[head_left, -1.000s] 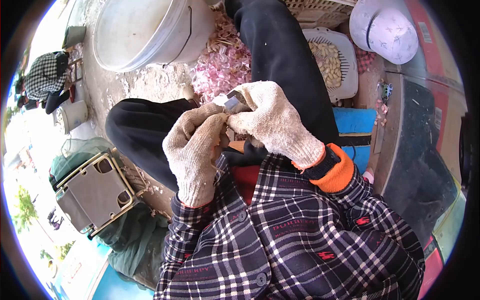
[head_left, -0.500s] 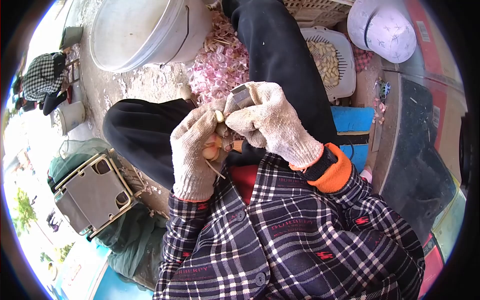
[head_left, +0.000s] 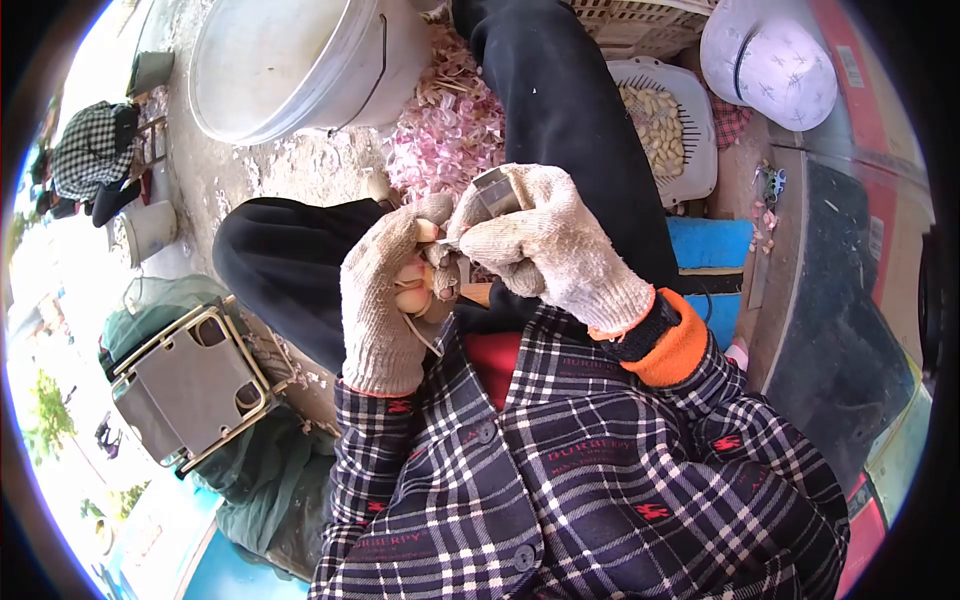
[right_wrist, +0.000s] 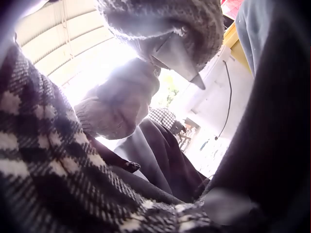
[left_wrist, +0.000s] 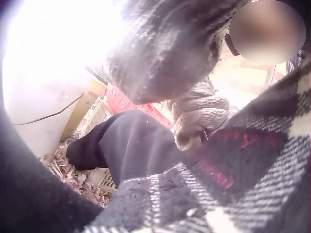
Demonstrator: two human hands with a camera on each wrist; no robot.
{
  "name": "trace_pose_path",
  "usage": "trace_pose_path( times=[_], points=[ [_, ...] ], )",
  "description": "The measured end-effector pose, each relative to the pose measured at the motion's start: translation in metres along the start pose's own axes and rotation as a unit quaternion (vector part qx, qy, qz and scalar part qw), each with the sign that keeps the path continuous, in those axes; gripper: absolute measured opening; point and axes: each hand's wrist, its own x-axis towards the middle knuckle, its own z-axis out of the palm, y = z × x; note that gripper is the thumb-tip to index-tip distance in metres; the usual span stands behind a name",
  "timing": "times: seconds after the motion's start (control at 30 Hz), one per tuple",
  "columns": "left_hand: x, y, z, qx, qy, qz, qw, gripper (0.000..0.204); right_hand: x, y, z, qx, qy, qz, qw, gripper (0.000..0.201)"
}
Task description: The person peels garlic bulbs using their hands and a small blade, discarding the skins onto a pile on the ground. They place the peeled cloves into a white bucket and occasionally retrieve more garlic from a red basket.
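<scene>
In the head view my left hand [head_left: 385,300], in a knitted work glove, holds garlic cloves [head_left: 412,290] in its palm. Between its thumb and forefinger it pinches another clove [head_left: 427,231]. A thin dry stalk [head_left: 422,335] sticks out below the palm. My gloved right hand [head_left: 555,245] is close beside, fingers curled round a small knife whose grey metal blade [head_left: 495,193] shows over the forefinger. Its pointed tip [right_wrist: 197,81] stands out from the glove in the right wrist view. The right thumb and fingertips are right at the pinched clove.
Pink and white garlic skins [head_left: 440,140] lie heaped between a big white bucket [head_left: 300,70] and my leg [head_left: 570,110]. A white basket [head_left: 700,150] of peeled cloves stands beyond the leg. Left are a folding chair [head_left: 190,385] and another person [head_left: 90,150].
The hands have parted slightly, uncovering cloves in the left palm. A pale peeled clove at the left fingertips is gone from there, and a pinkish-ended one shows instead. The blade has tilted up.
</scene>
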Motion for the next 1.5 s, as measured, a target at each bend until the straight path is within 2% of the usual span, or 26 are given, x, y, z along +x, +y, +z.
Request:
trace_pose_path(
  times=[0.03, 0.07, 0.1, 0.17, 0.2, 0.23, 0.27, 0.3, 0.33, 0.37, 0.43, 0.47, 0.5, 0.57, 0.63, 0.77, 0.9, 1.0, 1.07, 1.2, 1.27, 1.3, 1.4, 1.43, 1.47, 1.5],
  points=[
    [0.001, 0.002, -0.002, -0.043, 0.004, -0.032, 0.999, 0.032, 0.002, -0.003, 0.002, 0.073, -0.004, -0.012, 0.997, 0.014],
    [0.001, 0.002, -0.001, -0.059, 0.017, -0.031, 0.998, 0.030, -0.001, -0.029, -0.005, 0.157, -0.021, 0.137, 0.978, 0.009],
    [0.002, 0.001, -0.005, -0.060, 0.020, -0.030, 0.998, 0.030, 0.000, -0.026, -0.008, 0.213, -0.025, 0.121, 0.969, 0.010],
    [0.006, -0.001, -0.015, -0.104, -0.067, -0.011, 0.992, 0.032, 0.000, -0.028, -0.016, 0.192, -0.020, 0.090, 0.977, 0.009],
    [0.008, -0.001, -0.017, -0.090, -0.081, -0.003, 0.993, 0.035, 0.004, -0.035, -0.012, 0.061, 0.021, 0.139, 0.988, 0.021],
    [0.007, -0.002, -0.017, -0.090, -0.081, -0.002, 0.993, 0.035, 0.004, -0.027, -0.013, 0.061, 0.021, 0.139, 0.988, 0.021],
    [0.006, -0.001, -0.015, -0.074, -0.054, 0.000, 0.996, 0.035, 0.006, -0.019, -0.011, -0.198, 0.038, 0.026, 0.979, 0.027],
    [0.005, -0.001, -0.013, -0.057, -0.026, 0.000, 0.998, 0.035, 0.006, -0.014, -0.008, -0.440, 0.052, -0.088, 0.892, 0.033],
    [0.008, -0.004, -0.015, -0.071, -0.024, 0.002, 0.997, 0.033, -0.001, -0.015, -0.007, -0.448, 0.014, -0.029, 0.894, 0.041],
    [0.009, -0.004, -0.015, -0.072, -0.024, 0.004, 0.997, 0.033, -0.008, -0.035, 0.002, -0.515, -0.033, -0.058, 0.855, 0.034],
    [0.007, -0.003, -0.018, -0.103, -0.030, -0.037, 0.994, 0.030, -0.006, -0.013, 0.004, -0.481, -0.045, -0.100, 0.870, 0.032],
    [0.006, -0.003, -0.019, -0.102, -0.028, -0.038, 0.994, 0.030, -0.006, -0.012, 0.006, -0.499, -0.042, -0.133, 0.855, 0.032],
    [0.006, -0.003, -0.021, -0.087, -0.034, -0.036, 0.995, 0.028, -0.007, -0.014, 0.007, -0.499, -0.042, -0.133, 0.855, 0.032],
    [0.006, -0.003, -0.020, -0.072, -0.039, -0.034, 0.996, 0.027, -0.007, -0.017, 0.008, -0.523, -0.077, -0.114, 0.841, 0.018],
    [0.006, -0.004, -0.015, -0.056, 0.015, -0.028, 0.998, 0.025, -0.008, -0.017, 0.009, -0.520, -0.074, -0.133, 0.841, 0.019],
    [0.007, -0.004, -0.016, -0.056, 0.016, -0.042, 0.997, 0.024, -0.006, -0.007, 0.009, -0.511, -0.076, -0.165, 0.840, 0.021],
    [0.005, -0.004, -0.015, -0.002, 0.019, -0.011, 1.000, 0.022, -0.006, -0.012, 0.011, -0.526, -0.089, -0.148, 0.833, 0.019],
    [0.005, -0.004, -0.013, 0.023, 0.022, -0.006, 0.999, 0.021, -0.006, -0.015, 0.012, -0.530, -0.092, -0.113, 0.836, 0.017],
    [0.005, -0.005, -0.014, 0.034, 0.031, -0.008, 0.999, 0.021, -0.007, -0.017, 0.011, -0.505, -0.096, -0.081, 0.854, 0.014],
    [0.004, -0.004, -0.016, 0.051, -0.012, -0.020, 0.998, 0.021, -0.009, -0.021, 0.010, -0.508, -0.090, -0.056, 0.855, 0.015],
    [0.004, -0.001, -0.015, 0.048, -0.018, -0.021, 0.998, 0.021, -0.008, -0.018, 0.008, -0.451, -0.066, -0.062, 0.888, 0.016],
    [0.004, 0.000, -0.015, 0.038, -0.026, -0.026, 0.999, 0.022, -0.007, -0.019, 0.007, -0.451, -0.065, -0.062, 0.888, 0.016],
    [0.004, 0.003, -0.014, 0.031, -0.043, -0.028, 0.998, 0.022, -0.003, -0.023, 0.004, -0.249, -0.068, 0.121, 0.958, 0.017],
    [0.005, 0.003, -0.014, 0.033, -0.050, -0.026, 0.998, 0.021, -0.002, -0.021, 0.004, -0.249, -0.068, 0.120, 0.959, 0.017],
    [0.006, 0.005, -0.011, 0.062, -0.015, -0.045, 0.997, 0.019, -0.002, -0.018, 0.004, -0.211, -0.070, 0.150, 0.963, 0.018],
    [0.006, 0.005, -0.009, 0.061, -0.017, -0.045, 0.997, 0.019, -0.002, -0.016, 0.003, -0.173, -0.073, 0.178, 0.966, 0.019]
  ],
)
